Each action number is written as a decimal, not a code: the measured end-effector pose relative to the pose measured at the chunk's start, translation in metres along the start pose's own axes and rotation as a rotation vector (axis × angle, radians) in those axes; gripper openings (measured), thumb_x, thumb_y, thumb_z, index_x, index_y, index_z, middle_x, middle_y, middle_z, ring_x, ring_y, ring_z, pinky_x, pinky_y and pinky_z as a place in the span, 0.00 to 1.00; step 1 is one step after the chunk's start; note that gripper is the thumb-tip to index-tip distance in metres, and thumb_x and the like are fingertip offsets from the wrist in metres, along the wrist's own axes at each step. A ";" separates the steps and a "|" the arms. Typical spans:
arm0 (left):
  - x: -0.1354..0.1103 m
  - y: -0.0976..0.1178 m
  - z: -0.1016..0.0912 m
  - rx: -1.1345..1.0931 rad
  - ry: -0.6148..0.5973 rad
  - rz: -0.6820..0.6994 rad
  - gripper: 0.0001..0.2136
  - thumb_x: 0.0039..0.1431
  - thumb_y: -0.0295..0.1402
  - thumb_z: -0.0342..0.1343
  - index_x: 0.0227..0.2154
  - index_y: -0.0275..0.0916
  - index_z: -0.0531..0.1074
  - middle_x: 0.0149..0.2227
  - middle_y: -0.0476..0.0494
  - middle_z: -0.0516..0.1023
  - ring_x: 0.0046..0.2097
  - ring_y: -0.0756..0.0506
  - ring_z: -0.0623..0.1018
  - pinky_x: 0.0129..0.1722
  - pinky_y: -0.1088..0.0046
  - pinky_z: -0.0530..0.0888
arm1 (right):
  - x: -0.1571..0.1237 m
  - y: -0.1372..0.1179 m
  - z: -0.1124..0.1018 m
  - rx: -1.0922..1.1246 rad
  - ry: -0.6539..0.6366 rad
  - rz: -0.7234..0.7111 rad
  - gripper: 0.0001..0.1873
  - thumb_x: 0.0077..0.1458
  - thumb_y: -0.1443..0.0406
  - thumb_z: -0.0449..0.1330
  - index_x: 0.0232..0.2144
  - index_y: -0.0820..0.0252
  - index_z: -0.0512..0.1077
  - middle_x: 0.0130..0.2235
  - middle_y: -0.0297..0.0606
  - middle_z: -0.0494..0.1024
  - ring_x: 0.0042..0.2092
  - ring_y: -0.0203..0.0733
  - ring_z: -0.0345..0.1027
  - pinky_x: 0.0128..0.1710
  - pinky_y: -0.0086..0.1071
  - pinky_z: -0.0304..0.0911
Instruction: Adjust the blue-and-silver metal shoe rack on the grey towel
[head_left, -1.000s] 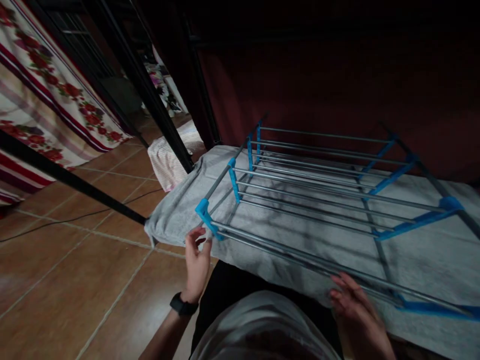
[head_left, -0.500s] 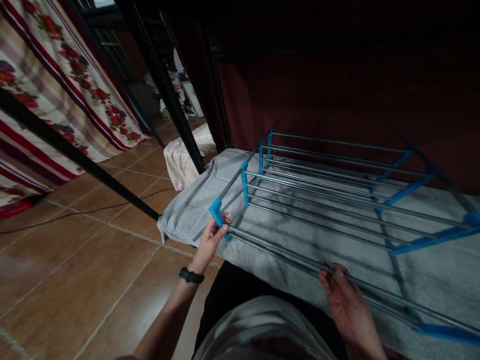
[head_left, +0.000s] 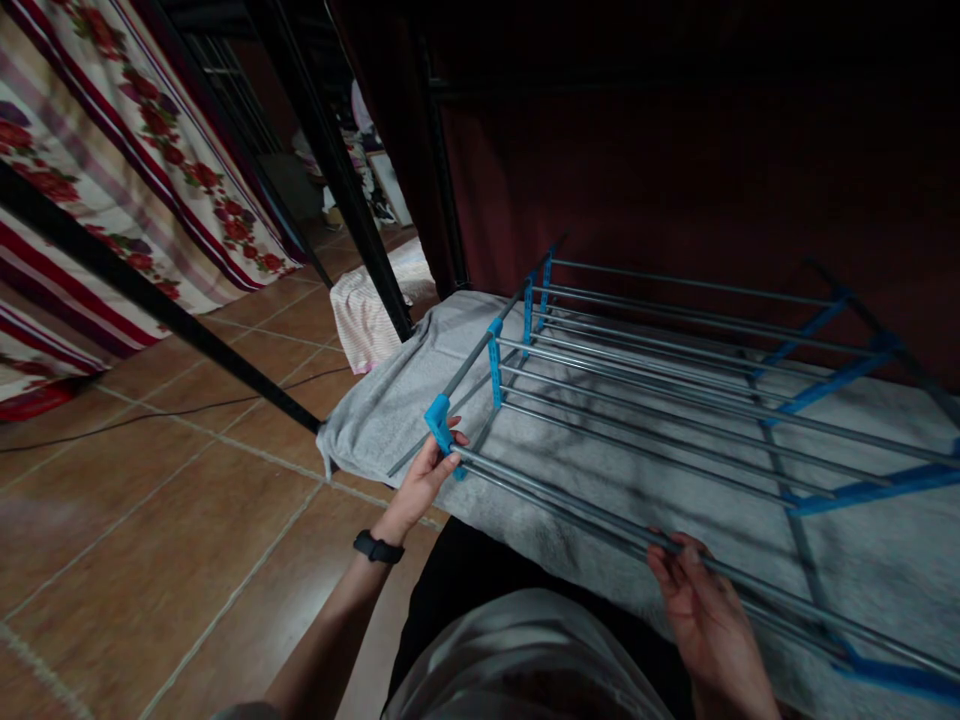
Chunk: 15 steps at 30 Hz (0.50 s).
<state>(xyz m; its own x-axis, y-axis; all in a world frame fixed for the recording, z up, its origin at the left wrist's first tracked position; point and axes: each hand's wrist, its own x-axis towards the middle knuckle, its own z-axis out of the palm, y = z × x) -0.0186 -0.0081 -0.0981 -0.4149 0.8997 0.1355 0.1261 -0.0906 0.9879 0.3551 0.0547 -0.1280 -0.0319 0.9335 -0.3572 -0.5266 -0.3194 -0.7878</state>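
A metal rack [head_left: 660, 405] with grey rods and blue plastic joints lies across a grey blanket [head_left: 427, 370] before me. My left hand [head_left: 424, 480] closes around its near left corner, beside a blue corner bracket [head_left: 437, 415]. Farther right along the near rods, my right hand [head_left: 701, 590] has its fingers and thumb around the front rod [head_left: 570, 497]. Part of the fingers of each hand is hidden by the rods and the bracket. The rack's right end runs to the picture's edge.
Black metal posts [head_left: 352, 190] stand to the left, and a slanting bar [head_left: 165, 305] crosses there. A flowered curtain [head_left: 142, 170] hangs beyond. Striped cloth [head_left: 367, 320] and a dark cable [head_left: 202, 410] lie on the tiled floor [head_left: 165, 520]. Dark red fabric [head_left: 675, 190] hangs behind the rack.
The view has shifted slightly, so the rack sits a little farther right. My right hand appears slightly farther right and lower; both hands keep their hold on the rack.
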 end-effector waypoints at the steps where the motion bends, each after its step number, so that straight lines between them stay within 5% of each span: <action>1: 0.000 0.001 0.000 -0.001 0.000 -0.001 0.27 0.62 0.40 0.60 0.62 0.44 0.63 0.49 0.41 0.74 0.48 0.44 0.72 0.49 0.67 0.71 | 0.000 0.000 0.000 0.000 0.001 -0.002 0.16 0.44 0.57 0.76 0.35 0.55 0.82 0.37 0.30 0.81 0.37 0.35 0.78 0.42 0.26 0.77; 15: -0.002 0.003 0.003 0.043 0.017 -0.005 0.26 0.63 0.40 0.58 0.63 0.42 0.64 0.54 0.39 0.74 0.52 0.42 0.73 0.53 0.64 0.70 | -0.003 0.002 0.001 -0.031 0.017 -0.044 0.15 0.46 0.56 0.75 0.35 0.55 0.81 0.39 0.29 0.79 0.37 0.34 0.77 0.42 0.27 0.76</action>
<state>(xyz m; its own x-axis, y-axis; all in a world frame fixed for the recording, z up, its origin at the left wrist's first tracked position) -0.0143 -0.0089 -0.0961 -0.4310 0.8926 0.1321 0.1624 -0.0673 0.9844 0.3535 0.0520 -0.1280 0.0050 0.9440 -0.3299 -0.5010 -0.2831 -0.8178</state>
